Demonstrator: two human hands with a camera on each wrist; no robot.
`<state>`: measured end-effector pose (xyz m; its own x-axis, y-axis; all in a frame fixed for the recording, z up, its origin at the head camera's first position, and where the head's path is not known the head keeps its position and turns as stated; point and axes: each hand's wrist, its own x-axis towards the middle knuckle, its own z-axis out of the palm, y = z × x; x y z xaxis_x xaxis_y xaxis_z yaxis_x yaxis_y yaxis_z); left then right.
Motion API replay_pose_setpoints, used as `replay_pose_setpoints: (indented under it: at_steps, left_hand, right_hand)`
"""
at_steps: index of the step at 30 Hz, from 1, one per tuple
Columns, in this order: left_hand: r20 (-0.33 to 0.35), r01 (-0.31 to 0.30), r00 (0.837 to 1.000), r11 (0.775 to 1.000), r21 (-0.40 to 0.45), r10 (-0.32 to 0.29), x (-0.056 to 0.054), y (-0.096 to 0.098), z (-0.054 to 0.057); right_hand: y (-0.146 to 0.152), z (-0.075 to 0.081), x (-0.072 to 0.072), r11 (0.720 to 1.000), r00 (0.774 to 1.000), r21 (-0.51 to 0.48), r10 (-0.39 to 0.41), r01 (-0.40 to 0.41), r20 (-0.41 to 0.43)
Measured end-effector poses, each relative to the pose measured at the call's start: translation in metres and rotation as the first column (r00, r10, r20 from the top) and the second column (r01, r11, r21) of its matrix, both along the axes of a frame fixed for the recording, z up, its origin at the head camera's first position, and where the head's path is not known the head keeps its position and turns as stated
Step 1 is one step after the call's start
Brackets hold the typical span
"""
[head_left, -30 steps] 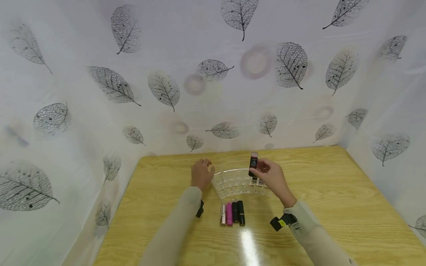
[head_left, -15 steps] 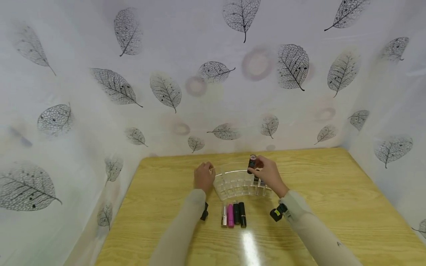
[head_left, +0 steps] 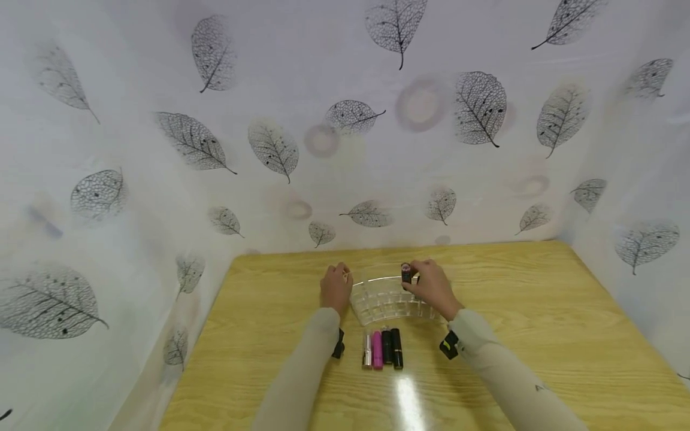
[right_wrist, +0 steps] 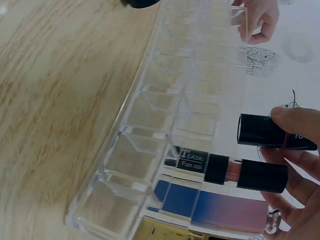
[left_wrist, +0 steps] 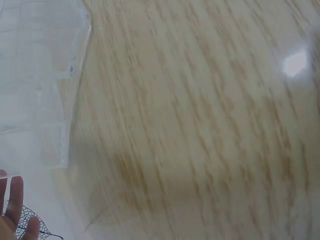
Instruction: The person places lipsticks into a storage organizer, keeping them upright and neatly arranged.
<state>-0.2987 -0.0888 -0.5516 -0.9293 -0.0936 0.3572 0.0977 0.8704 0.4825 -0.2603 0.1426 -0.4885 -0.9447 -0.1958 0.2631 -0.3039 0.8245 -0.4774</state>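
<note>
A clear plastic lipstick organizer [head_left: 385,310] with stepped compartments stands on the table. At its back left corner my left hand [head_left: 336,287] grips the edge; the right wrist view shows the thumb and fingers of that left hand [right_wrist: 261,19] round the clear wall. My right hand [head_left: 433,288] pinches a black lipstick [right_wrist: 260,131] between thumb and fingers, above the organizer's back row. Close beside it, a black lipstick with a clear band [right_wrist: 220,169], a blue-to-pink lipstick [right_wrist: 215,206] and a gold one [right_wrist: 162,230] sit in compartments.
In front of the organizer lie a silver lipstick [head_left: 368,350], a magenta lipstick [head_left: 378,350] and two black lipsticks [head_left: 397,348] side by side on the wooden table [head_left: 259,335]. A leaf-patterned curtain [head_left: 302,149] surrounds the table's back and sides.
My right hand has brought the black lipstick slightly lower, towards the organizer's back row. My left hand stays at the organizer's left corner. The head view has shifted slightly.
</note>
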Motion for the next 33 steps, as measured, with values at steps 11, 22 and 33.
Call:
replay_pose_setpoints:
  at_steps: [11,22,33]
  left_hand:
    - [-0.029,-0.006,1.0,1.0,0.009,0.006,0.002,0.002,0.001]
    - [-0.025,-0.023,0.999,1.0,0.011,0.023,0.002,0.003,0.0]
    - [-0.023,-0.028,0.999,1.0,0.01,0.028,0.0,0.004,-0.002]
  right_hand:
    - [0.0,-0.013,-0.004,0.994,0.999,0.108,-0.011,0.016,-0.043]
    - [0.001,-0.018,-0.004,0.989,0.999,0.146,-0.002,0.01,-0.051]
    - [0.001,-0.014,-0.004,0.977,1.0,0.213,-0.001,0.005,-0.02]
